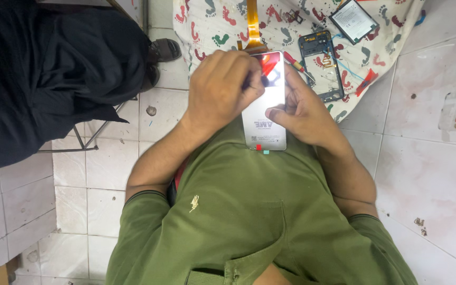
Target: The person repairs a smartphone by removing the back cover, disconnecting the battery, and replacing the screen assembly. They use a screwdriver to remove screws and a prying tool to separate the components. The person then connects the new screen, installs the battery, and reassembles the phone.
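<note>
From the head camera, your left hand (222, 87) curls over the upper left part of a silver phone panel (264, 113), fingers bent and pressing on its glossy face, gripping its top edge; the fingertips seem to pinch something small and dark there, though what it is cannot be made out. Your right hand (304, 111) cups the panel's right edge from behind, thumb laid flat across the lower middle of its face, so both hands are clasped on the panel. The panel stands lengthwise just above your green shirt (249, 211), its lower end touching the cloth, with small red and teal tabs at that end. An orange flex ribbon (253, 31) rises from the panel's top edge onto a white cloth with coloured footprints (291, 16) spread on the tiled floor (428, 132). On that cloth, just right of the panel, lies a red-handled screwdriver (296, 63), partly hidden by your right hand; beyond it a stripped phone frame (320, 63), and farther up and right of the panel a flat battery (353, 20). Well left of the panel a person in dark clothing (43, 74) stands, a sandalled foot (164, 50) showing.
</note>
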